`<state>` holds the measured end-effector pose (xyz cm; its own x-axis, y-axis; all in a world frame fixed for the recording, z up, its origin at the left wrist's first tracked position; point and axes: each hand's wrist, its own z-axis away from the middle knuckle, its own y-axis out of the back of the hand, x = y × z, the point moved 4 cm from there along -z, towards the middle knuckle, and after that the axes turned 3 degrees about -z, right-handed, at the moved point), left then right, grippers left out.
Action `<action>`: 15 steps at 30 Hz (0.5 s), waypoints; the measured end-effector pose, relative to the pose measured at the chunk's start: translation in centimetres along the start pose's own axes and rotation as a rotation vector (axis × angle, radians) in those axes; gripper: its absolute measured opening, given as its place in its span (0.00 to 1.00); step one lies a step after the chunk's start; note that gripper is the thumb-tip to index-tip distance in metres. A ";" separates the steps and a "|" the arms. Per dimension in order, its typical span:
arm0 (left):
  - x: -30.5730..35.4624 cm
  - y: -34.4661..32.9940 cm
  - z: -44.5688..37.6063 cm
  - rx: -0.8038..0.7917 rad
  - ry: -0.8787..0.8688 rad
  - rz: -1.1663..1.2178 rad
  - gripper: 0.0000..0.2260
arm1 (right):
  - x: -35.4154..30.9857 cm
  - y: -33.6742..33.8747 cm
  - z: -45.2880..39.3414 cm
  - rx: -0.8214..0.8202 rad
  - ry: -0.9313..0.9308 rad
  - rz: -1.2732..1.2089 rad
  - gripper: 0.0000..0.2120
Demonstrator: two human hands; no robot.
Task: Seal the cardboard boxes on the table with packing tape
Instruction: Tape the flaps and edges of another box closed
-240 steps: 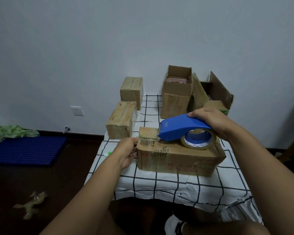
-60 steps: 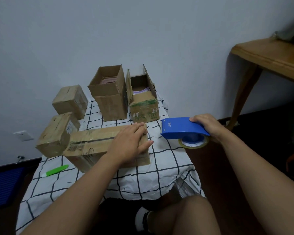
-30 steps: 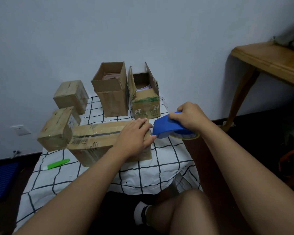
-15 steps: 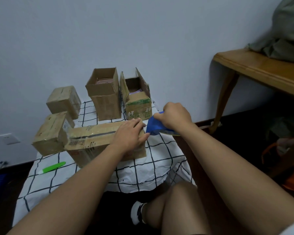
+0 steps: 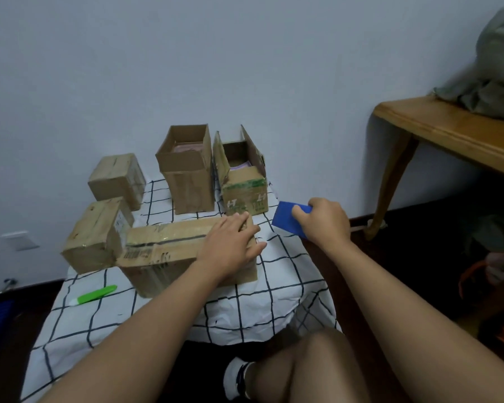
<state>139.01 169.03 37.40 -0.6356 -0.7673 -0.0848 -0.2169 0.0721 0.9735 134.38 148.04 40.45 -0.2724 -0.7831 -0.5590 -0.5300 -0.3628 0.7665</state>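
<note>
While steadying: left hand [image 5: 230, 245] lies flat on long taped brown cardboard box [image 5: 169, 251].
Right grip: right hand [image 5: 323, 225] curls round blue plastic tape dispenser [image 5: 288, 221], beside the box end.

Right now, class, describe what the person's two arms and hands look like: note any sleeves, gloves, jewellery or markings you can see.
Both forearms are bare up to the frame edge: no sleeves show. The left hand and right hand wear no gloves, and no rings, watch, bracelets or markings are visible.
</note>
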 end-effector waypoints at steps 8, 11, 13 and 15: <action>0.0 0.0 -0.4 -0.011 -0.019 -0.017 0.21 | 1.3 -1.9 0.0 0.025 -0.074 -0.294 0.22; 0.3 0.3 -0.6 0.038 -0.078 -0.077 0.20 | 1.9 -2.9 0.2 0.038 -0.142 -0.476 0.21; 0.4 0.5 -0.7 0.058 -0.117 -0.107 0.19 | 2.2 -3.5 0.3 0.049 -0.191 -0.576 0.20; 0.3 0.5 -0.7 0.036 -0.136 -0.095 0.19 | 2.3 -4.0 0.4 0.051 -0.225 -0.621 0.20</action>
<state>139.25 168.36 37.98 -0.7047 -0.6786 -0.2069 -0.3062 0.0279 0.9515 135.51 147.91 35.96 -0.0624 -0.3094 -0.9489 -0.6787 -0.6839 0.2676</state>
